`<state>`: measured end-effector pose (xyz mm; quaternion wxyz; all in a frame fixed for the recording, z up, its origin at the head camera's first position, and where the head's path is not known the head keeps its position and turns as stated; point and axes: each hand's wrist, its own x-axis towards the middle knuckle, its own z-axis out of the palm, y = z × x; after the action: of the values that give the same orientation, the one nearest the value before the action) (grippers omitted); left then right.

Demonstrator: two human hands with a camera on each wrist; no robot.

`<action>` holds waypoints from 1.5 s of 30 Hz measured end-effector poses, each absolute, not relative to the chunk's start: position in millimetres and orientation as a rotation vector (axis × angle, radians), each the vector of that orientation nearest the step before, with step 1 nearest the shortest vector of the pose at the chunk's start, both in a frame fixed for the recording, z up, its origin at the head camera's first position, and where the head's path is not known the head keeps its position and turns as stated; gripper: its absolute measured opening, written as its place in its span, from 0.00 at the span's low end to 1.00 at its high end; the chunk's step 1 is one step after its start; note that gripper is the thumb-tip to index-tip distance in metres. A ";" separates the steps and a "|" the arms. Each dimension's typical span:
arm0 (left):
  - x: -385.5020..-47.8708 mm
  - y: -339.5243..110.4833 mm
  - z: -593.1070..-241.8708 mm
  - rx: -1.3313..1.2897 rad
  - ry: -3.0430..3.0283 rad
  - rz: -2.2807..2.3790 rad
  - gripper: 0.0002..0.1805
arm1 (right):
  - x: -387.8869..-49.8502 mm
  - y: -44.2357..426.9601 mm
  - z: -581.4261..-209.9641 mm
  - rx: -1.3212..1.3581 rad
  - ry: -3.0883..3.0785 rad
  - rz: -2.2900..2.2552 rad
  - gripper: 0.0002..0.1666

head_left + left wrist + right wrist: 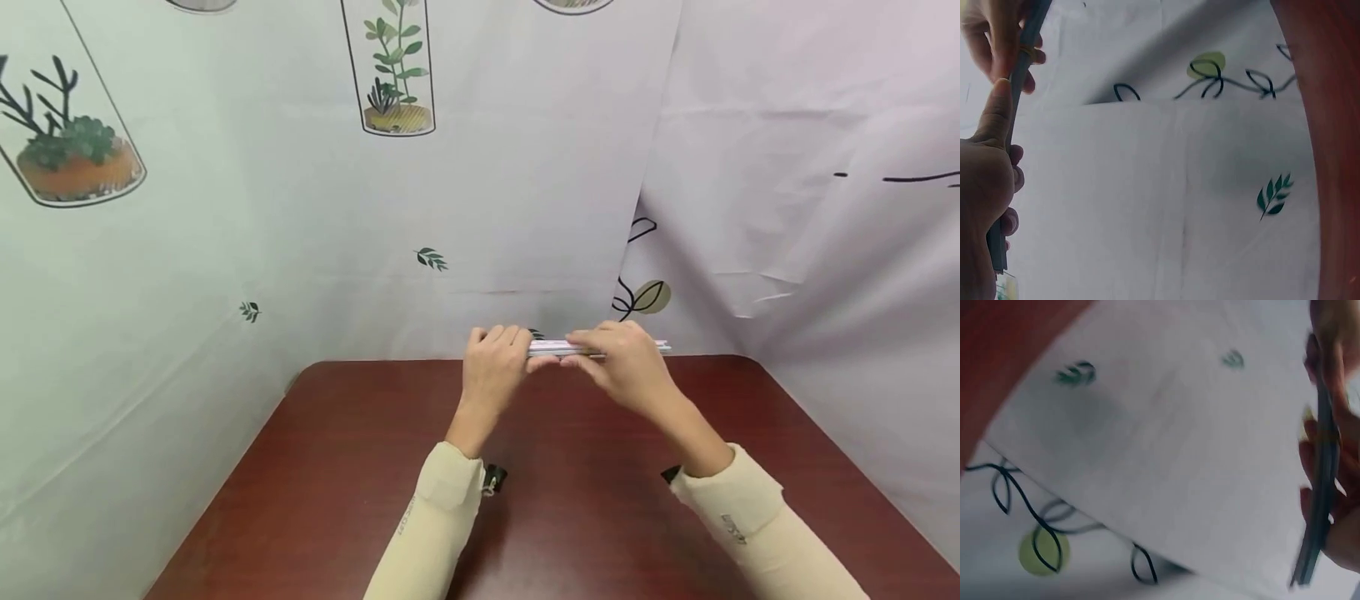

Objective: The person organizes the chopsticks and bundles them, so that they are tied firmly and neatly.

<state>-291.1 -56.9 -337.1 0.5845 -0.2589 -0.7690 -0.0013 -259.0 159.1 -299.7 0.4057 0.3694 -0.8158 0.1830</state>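
A slim bundle of long, straight, pale sticks (pixel 551 348) is held level above the far part of the table. My left hand (pixel 495 367) grips its left portion, fingers wrapped over it and thumb lying along it. Further right, my right hand (pixel 630 362) pinches the bundle between thumb and fingers, and the right end sticks out past that hand. A thin yellowish band (pixel 1026 51) circles the sticks at the right hand's fingers in the left wrist view. Against the light in the right wrist view, the bundle (pixel 1322 487) looks dark and blurred; the exact kind of stick cannot be told.
Below the hands spreads a dark red-brown table (pixel 360 467) with rounded far corners. Pale cloth (pixel 525 200) printed with plants hangs behind it and at both sides. A small black item (pixel 495 478) shows at the left cuff.
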 end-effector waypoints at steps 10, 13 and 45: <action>-287.3 -58.1 -337.7 -0.569 -1.824 -0.014 0.30 | -262.8 177.0 -295.7 0.962 -2.066 0.511 0.16; -286.5 -58.7 -338.0 -0.574 -1.814 -0.015 0.29 | -266.2 167.8 -301.1 0.957 -1.983 0.481 0.17; -286.5 -48.2 -345.4 -0.567 -1.750 0.045 0.32 | -257.4 161.9 -296.9 0.845 -2.330 0.539 0.12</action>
<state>-286.5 -48.2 -345.4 0.6057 -0.2451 -0.7568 0.0197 -257.4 161.9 -296.9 0.2981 0.3182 -0.8768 0.2028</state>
